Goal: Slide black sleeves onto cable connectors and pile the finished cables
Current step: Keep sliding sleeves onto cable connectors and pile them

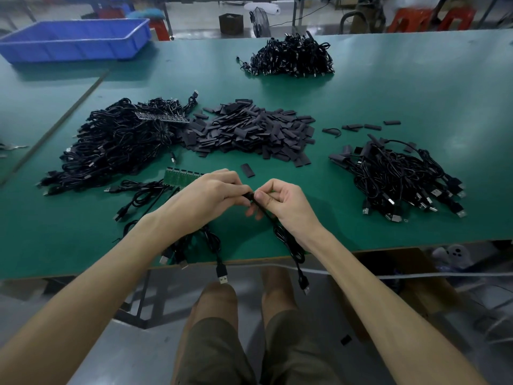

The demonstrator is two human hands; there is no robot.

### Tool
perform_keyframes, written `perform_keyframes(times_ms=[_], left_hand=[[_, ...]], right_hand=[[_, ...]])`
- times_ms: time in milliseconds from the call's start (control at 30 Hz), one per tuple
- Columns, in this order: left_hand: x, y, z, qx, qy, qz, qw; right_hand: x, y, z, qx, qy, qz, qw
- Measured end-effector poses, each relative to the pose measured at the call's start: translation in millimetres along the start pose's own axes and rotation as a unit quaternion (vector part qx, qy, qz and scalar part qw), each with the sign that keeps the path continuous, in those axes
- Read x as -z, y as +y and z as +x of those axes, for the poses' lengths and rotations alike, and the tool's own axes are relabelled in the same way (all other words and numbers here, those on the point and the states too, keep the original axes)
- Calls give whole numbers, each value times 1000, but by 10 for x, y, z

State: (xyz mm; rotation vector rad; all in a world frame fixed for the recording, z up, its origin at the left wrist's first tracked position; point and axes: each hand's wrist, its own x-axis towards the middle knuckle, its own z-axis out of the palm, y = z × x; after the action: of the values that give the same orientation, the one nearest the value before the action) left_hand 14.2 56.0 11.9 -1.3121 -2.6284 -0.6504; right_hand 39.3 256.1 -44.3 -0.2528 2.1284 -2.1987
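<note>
Green table [361, 226] top, and two hands meet just above its near part. Both the left hand [213, 190] and the right hand [280, 201] pinch the end of one black cable [281, 236] — fingers curled tight on it. Its plug [304, 286] hangs down past the table edge. Behind the hands lies a heap of black sleeves [249, 132]. Tangled cables make a left pile [116, 145], a right pile [402, 179] and a far pile [291, 56] — a blue bin [75, 48] sits far left.

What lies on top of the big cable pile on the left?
A dark flat strip, seemingly a board panel, lies across the left cable pile. Anything beneath it is hidden.
</note>
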Motion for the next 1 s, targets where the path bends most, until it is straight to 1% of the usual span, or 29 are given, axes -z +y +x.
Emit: perform_keyframes(times_ms=[400,533,633,733,800,900,1000], left_hand=[[-96,58,-26,12,24,12,1000],[-106,43,-12,14,28,16,999],[-130,22,-10,33,40,-2,999],[-165,-6,16,71,55,-60,994],[-181,-36,30,120,72,-115,983],[-190,-75,37,186,109,-235,948],[-188,-104,17,222,140,-344,901]], right_hand=[[11,-1,-7,5,-20,4,1000],[13,5,-15,5,-14,7,1000],[7,11,-20,11,-8,16,1000],[6,7,-24,14,2,27,1000],[9,0,-22,17,9,35,999],[26,4,-16,17,26,47,998],[29,16,-8,16,30,56,998]])
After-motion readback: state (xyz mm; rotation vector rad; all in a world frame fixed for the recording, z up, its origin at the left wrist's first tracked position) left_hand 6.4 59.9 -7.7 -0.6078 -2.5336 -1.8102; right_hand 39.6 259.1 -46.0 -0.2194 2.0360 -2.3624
